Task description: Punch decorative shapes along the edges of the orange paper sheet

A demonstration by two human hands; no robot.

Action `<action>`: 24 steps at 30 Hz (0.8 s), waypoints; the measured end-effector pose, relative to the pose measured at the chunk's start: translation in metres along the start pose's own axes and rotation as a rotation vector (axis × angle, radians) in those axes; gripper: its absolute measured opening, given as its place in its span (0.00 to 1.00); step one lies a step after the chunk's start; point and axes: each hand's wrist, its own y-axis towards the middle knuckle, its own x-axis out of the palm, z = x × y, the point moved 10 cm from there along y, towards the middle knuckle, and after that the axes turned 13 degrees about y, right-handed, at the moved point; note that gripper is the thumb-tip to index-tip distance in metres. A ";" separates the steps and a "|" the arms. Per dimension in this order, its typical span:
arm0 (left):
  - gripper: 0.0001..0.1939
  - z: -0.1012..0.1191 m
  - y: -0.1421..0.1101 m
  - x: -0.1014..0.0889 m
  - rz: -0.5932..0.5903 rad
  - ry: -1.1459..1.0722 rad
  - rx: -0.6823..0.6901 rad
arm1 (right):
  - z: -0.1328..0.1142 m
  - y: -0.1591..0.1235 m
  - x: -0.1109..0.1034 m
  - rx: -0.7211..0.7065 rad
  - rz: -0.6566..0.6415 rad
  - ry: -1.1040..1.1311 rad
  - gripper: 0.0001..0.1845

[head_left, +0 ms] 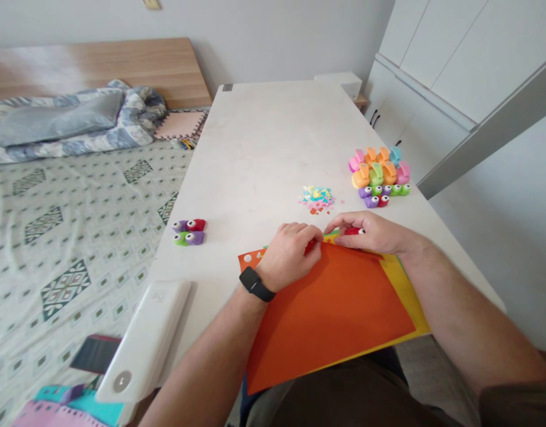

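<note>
My left hand [293,252], with a black watch on its wrist, has its fingers curled over the top edge of an orange paper sheet [339,302]. A bit of red shows by its fingertips; its kind is mostly hidden. At the sheet's upper right, my right hand [373,232] closes its thumb and fingers around a small red craft punch [354,231] with a white eye. Beneath the orange paper lies a yellow sheet [404,293], and a sliver of green shows behind it. Round holes mark the orange sheet's upper left corner.
Small paper cutouts [318,197] lie heaped beyond my hands. Several colourful craft punches [377,175] stand at the right, and eyed ones [189,232] at the left. A long white device [146,338] lies on the white table's [259,148] near left edge, beside a bed [90,219].
</note>
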 end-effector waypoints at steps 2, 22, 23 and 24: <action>0.06 0.000 0.000 0.000 0.005 -0.007 0.001 | -0.001 0.000 0.001 -0.015 0.004 -0.025 0.16; 0.05 -0.002 -0.001 0.001 0.048 -0.040 -0.003 | -0.003 0.001 0.009 -0.056 -0.059 -0.027 0.13; 0.05 -0.002 -0.001 0.001 0.049 -0.039 -0.005 | -0.003 0.001 0.009 -0.050 -0.051 -0.028 0.13; 0.05 -0.002 -0.001 0.000 0.049 -0.040 -0.006 | -0.003 0.001 0.009 -0.047 -0.046 -0.032 0.13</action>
